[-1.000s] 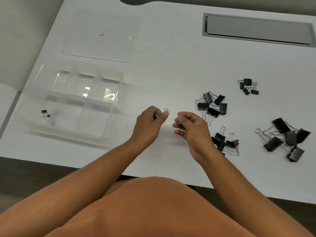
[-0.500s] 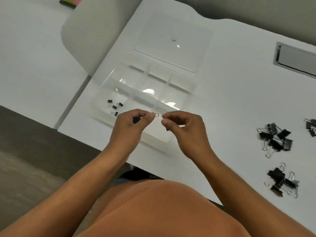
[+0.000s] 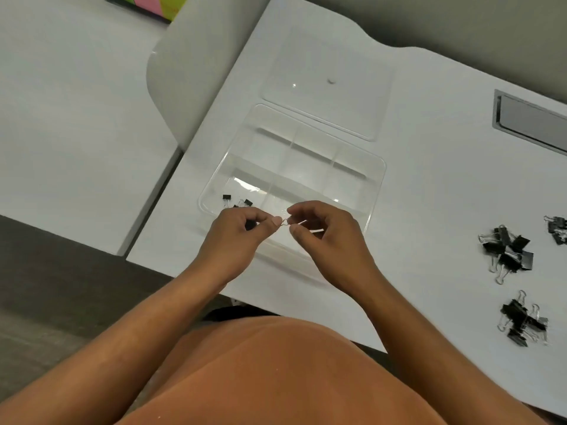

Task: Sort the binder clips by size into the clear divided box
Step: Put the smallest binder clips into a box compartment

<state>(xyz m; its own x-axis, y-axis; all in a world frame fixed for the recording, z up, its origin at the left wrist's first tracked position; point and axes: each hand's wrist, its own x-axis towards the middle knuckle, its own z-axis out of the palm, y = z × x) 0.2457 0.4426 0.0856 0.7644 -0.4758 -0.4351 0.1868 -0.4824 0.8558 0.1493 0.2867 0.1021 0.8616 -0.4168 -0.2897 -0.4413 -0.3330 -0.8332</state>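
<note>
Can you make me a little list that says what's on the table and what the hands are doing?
box: clear divided box, open, near the table's left edge
lid: clear lid, lying flat behind the box
clips in box: a few tiny black binder clips in the near-left compartment
left hand: pinches a small binder clip
right hand: fingers at that clip's wire handle
waiting clips: bigger binder clip piles on the right

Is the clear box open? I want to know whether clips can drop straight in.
Open. The clear divided box has no cover on it; its lid lies flat on the table just behind it, and its dividers show uncovered.
</note>
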